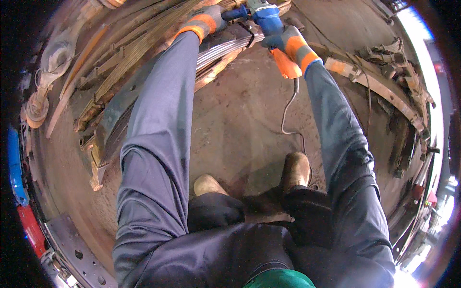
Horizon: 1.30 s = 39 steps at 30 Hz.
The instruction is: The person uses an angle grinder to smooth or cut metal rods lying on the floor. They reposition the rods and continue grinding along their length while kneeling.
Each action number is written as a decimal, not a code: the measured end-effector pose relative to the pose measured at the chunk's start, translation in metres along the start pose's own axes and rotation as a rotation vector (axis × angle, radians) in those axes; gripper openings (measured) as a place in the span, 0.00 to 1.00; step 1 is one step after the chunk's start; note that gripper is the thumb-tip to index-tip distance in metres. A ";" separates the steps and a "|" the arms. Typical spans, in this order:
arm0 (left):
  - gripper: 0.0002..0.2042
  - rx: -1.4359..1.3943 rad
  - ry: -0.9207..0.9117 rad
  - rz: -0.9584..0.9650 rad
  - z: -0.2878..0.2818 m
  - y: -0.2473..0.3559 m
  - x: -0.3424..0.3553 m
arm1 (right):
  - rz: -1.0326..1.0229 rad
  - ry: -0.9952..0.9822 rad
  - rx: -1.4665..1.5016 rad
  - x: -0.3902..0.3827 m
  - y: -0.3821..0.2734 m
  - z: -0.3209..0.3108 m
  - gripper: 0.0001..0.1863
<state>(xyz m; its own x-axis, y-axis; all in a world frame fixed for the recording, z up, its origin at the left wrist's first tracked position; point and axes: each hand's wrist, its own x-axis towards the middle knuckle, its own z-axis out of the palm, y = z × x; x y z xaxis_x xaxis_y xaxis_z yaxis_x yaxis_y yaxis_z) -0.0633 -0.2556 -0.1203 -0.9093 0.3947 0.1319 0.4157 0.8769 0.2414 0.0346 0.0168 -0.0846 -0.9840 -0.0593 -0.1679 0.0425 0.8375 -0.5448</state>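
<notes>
An angle grinder (268, 20) with a blue body, a grey metal head and an orange rear end is held out at the top of the view. My left hand (211, 21), in a grey and orange work glove, is closed round its dark blue side handle (235, 13). Wearing the same kind of glove, my right hand (287, 42) wraps the grinder's body. Below the tool lies a stack of curved steel leaf springs (218, 57), its edges bright and bare near my left hand. The grinder's disc cannot be made out.
A power cord (284, 117) trails from the grinder to the floor by my right boot (296, 169). Rusty leaf springs (113, 72) lie at the left, beside a rod with a round end (37, 108). More curved spring parts (379, 91) lie at the right.
</notes>
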 end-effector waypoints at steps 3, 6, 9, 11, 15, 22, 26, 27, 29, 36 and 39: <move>0.18 0.008 -0.035 0.020 0.006 -0.037 0.002 | -0.044 -0.014 -0.056 -0.002 -0.015 -0.004 0.28; 0.18 -0.032 -0.131 -0.014 0.007 -0.031 0.006 | -0.013 -0.056 -0.040 -0.007 -0.016 -0.014 0.28; 0.17 -0.045 -0.134 -0.068 0.015 -0.040 0.013 | 0.077 -0.068 0.028 -0.029 -0.038 -0.026 0.27; 0.17 -0.067 -0.121 -0.038 0.013 -0.043 0.014 | 0.090 -0.071 0.037 -0.028 -0.034 -0.027 0.27; 0.18 0.049 -0.126 -0.055 0.006 -0.023 0.004 | 0.087 -0.092 -0.062 -0.030 -0.037 -0.032 0.25; 0.19 0.014 -0.196 -0.020 -0.026 0.029 -0.010 | 0.056 -0.114 0.109 -0.021 -0.005 -0.021 0.22; 0.16 -0.012 -0.110 0.073 -0.002 0.060 0.004 | 0.046 -0.026 0.058 -0.018 0.045 -0.013 0.21; 0.16 0.012 -0.087 0.093 -0.009 0.049 0.005 | 0.043 -0.016 0.114 -0.027 0.031 -0.014 0.21; 0.14 0.024 -0.130 0.088 -0.014 0.059 0.011 | 0.103 -0.030 0.249 -0.043 0.025 -0.024 0.21; 0.16 -0.011 -0.174 0.055 -0.021 0.078 0.003 | 0.075 -0.062 0.260 -0.014 0.047 -0.022 0.25; 0.16 -0.003 -0.122 0.047 -0.017 0.076 0.011 | 0.022 -0.049 0.110 0.001 0.055 -0.023 0.30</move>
<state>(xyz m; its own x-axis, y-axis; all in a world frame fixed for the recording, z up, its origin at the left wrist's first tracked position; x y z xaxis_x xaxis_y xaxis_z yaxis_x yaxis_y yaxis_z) -0.0411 -0.1894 -0.0839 -0.8845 0.4660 0.0249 0.4577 0.8560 0.2405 0.0316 0.0757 -0.0957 -0.9730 -0.0701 -0.2198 0.0858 0.7746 -0.6267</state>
